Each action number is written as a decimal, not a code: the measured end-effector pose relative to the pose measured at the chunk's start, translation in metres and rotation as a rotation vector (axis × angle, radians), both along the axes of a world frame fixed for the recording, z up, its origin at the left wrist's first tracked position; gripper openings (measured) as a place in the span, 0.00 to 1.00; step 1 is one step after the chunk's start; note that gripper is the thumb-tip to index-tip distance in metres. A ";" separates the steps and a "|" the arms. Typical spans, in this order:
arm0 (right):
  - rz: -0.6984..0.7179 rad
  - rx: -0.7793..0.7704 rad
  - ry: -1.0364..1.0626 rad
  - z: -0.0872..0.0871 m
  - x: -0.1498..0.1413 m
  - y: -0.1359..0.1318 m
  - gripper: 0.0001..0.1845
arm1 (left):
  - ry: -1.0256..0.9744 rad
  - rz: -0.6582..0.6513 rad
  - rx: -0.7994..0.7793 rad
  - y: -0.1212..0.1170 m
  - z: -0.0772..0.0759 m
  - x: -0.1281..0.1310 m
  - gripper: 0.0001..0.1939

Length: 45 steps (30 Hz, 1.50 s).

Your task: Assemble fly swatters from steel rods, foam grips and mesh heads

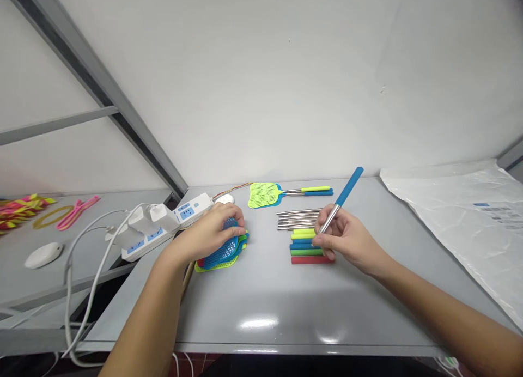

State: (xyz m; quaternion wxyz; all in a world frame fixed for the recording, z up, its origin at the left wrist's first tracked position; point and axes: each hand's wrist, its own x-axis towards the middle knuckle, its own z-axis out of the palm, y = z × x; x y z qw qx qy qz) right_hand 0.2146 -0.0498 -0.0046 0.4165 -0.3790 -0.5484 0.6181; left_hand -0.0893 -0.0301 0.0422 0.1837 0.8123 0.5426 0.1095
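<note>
My left hand [212,230] rests with curled fingers on a small stack of mesh fly-swatter heads [223,253], blue on top, yellow-green beneath. My right hand [347,238] is closed on a telescopic metal handle with a blue grip [346,190], held tilted up to the right. Under that hand lies a row of handles [306,246] with yellow, blue, green and red grips and steel rods [297,219] pointing left. Two finished swatters [281,193], a yellow-green head over a blue one, lie near the wall.
A white power strip [163,224] with plugged chargers and cables sits at the left of the grey table [261,295]. A clear plastic bag [461,213] covers the right side. On the neighbouring table are coloured bands [49,211] and a white round device [43,254].
</note>
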 end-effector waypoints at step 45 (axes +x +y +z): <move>-0.083 0.091 0.111 -0.006 0.001 0.008 0.17 | -1.110 -0.064 -0.457 -0.015 -0.057 0.152 0.13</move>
